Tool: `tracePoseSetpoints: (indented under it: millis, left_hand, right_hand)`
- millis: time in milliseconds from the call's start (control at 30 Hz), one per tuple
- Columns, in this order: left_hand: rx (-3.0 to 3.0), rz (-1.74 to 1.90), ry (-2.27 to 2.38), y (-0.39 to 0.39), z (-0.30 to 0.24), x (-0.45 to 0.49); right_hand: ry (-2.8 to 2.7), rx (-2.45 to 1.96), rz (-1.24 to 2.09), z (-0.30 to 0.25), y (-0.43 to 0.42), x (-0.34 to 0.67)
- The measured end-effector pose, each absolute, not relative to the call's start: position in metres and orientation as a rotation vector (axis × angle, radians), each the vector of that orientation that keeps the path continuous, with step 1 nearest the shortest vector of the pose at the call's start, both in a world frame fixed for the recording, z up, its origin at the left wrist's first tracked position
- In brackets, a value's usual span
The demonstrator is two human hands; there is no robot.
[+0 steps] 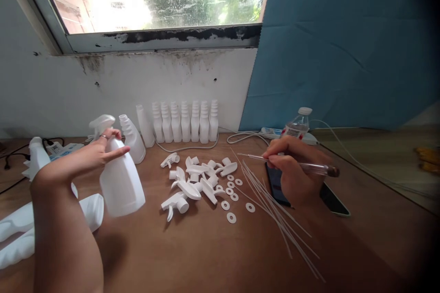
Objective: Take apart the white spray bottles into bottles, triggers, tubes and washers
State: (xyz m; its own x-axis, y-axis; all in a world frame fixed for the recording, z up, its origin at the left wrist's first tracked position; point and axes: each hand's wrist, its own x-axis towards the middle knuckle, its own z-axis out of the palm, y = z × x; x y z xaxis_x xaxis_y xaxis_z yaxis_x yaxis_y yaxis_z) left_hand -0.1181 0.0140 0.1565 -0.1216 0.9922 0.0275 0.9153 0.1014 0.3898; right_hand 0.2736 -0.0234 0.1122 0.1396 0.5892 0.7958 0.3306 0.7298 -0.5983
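My left hand (pixel 112 143) grips a white spray bottle (pixel 123 187) around its neck, just under the trigger head (pixel 102 122). The bottle is tilted and held above the table on the left. In my right hand (pixel 292 165) is a slim tool with a clear handle (pixel 314 168) and a dark end; its thin tip points left, above a bundle of thin white tubes (pixel 275 217). Between the hands lies a heap of loose white trigger heads (pixel 192 183). Several white ring washers (pixel 231 218) are scattered beside it.
Several white bottles (pixel 185 123) without trigger heads line the wall. More bottles (pixel 91 210) lie at the left, partly behind my arm. Two phones (pixel 277 183) rest under and beside my right hand, with a clear drink bottle (pixel 299 121) behind. A cable (pixel 192 150) runs along the back.
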Motion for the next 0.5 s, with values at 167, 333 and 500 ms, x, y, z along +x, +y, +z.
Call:
tracePoseSetpoints:
  millis: [167,333,500]
  left_hand:
    - [2.412,0.504,1.620,-0.008,0.161,-0.059]
    - [2.982,0.442,0.959,-0.032,0.148,0.019]
    - [3.267,0.425,0.849,-0.044,0.134,0.053]
  right_hand:
    - [-1.512,-0.777,0.702,0.122,-0.027,0.260]
    - [-1.598,-0.862,0.976,0.126,-0.037,0.248]
    - [-1.610,-0.868,0.761,0.118,-0.042,0.248]
